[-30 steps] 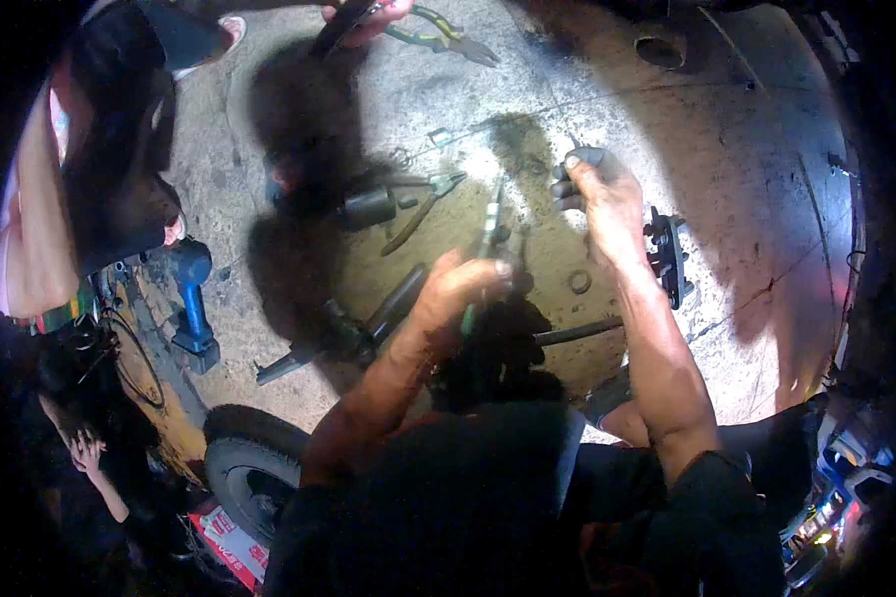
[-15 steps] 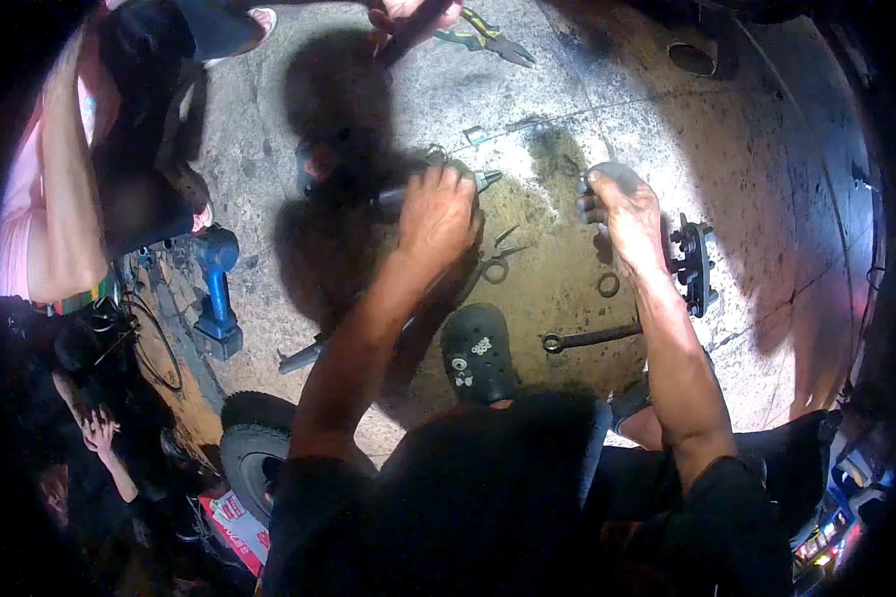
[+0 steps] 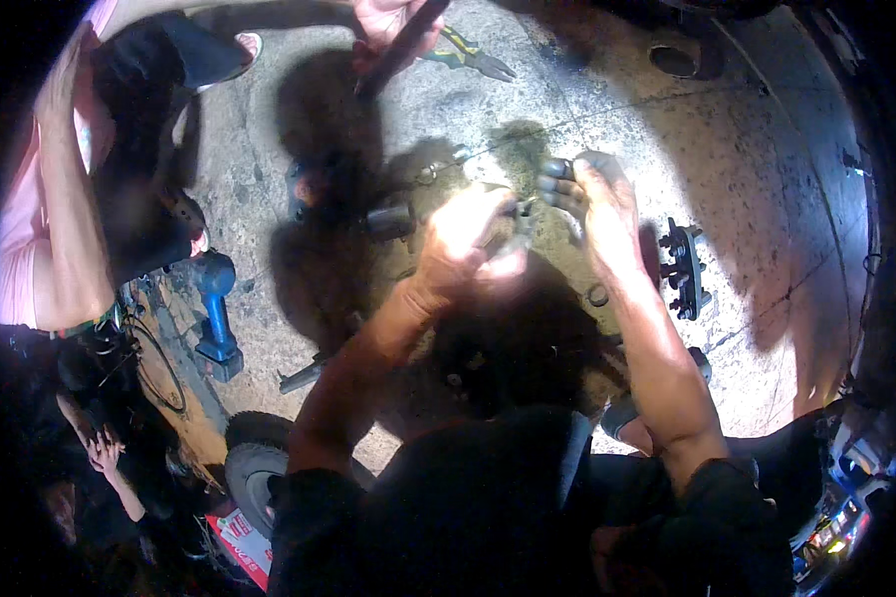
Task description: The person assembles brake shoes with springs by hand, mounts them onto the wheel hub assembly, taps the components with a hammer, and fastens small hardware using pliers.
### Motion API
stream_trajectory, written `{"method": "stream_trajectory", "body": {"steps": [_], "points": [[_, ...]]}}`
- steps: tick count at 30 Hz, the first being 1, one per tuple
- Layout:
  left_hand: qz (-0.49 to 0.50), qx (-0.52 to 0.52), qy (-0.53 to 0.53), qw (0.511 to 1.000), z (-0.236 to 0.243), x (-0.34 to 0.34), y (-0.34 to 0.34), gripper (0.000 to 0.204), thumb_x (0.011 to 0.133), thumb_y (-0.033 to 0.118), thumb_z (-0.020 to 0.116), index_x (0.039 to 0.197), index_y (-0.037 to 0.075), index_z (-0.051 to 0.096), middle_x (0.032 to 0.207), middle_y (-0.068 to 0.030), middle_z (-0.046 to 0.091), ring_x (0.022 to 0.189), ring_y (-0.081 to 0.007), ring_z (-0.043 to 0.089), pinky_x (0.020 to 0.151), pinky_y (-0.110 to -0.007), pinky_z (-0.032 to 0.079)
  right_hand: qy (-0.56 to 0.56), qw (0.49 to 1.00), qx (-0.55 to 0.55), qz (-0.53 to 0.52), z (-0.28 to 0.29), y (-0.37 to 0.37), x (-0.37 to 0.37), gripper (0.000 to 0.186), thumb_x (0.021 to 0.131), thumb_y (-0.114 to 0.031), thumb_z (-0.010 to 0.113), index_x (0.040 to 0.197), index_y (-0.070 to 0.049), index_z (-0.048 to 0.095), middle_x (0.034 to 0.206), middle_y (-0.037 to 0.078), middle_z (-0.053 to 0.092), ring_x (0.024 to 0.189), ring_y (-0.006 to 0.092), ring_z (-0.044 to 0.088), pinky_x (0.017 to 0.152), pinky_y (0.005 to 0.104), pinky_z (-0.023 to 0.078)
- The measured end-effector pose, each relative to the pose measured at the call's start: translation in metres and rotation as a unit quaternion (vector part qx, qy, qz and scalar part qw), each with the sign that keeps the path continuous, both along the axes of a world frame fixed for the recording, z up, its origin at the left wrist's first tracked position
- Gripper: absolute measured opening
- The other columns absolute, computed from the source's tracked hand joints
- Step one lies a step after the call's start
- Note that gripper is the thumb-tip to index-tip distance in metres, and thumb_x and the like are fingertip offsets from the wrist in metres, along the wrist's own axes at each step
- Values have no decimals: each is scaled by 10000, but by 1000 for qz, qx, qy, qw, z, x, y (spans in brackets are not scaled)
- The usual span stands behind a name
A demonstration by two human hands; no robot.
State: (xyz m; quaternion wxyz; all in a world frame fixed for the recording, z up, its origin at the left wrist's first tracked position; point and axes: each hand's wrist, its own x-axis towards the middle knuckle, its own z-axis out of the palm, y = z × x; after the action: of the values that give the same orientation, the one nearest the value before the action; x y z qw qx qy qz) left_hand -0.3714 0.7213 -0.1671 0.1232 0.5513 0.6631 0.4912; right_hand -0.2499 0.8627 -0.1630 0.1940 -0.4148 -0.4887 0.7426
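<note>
You appear to be handling a blurred dark part [image 3: 524, 210] left of the studded plate [image 3: 684, 269], left hand [image 3: 475, 239] closed on it, right hand [image 3: 599, 194] curled nearer the plate, its hold unclear, steady alignment likely needed next.

Bright light [image 3: 587, 129] pools on a stained concrete floor [image 3: 742, 343] edged by deep shadow.

the left hand [image 3: 468, 244] has moved closer to the right hand [image 3: 607, 194] and is now brightly lit; the right fingers [image 3: 558, 186] have straightened leftward; shadow now covers the clog [image 3: 476, 373].
</note>
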Motion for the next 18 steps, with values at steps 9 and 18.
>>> {"method": "stream_trajectory", "body": {"steps": [9, 18], "points": [[-94, -46, -790, 605, -7, 53, 5, 344, 898, 214, 489, 1127, -39, 532, 915, -159, 637, 783, -254, 636, 731, -361, 510, 47, 989, -122, -68, 30, -1, -22, 122, 941, -178, 474, 1004, -73, 472, 741, 42, 555, 531, 115, 494, 463, 264, 426], [-122, -212, -601, 761, 31, 69, -20, 1002, 697, 230, 757, 1436, -26, 131, 1344, -180, 382, 1181, -283, 444, 983, -394, 378, 0, 988, -86, -128, 44, 6, -24, 66, 921, -102, 468, 979, -76, 487, 695, 5, 487, 475, 73, 397, 413, 215, 337]]}}
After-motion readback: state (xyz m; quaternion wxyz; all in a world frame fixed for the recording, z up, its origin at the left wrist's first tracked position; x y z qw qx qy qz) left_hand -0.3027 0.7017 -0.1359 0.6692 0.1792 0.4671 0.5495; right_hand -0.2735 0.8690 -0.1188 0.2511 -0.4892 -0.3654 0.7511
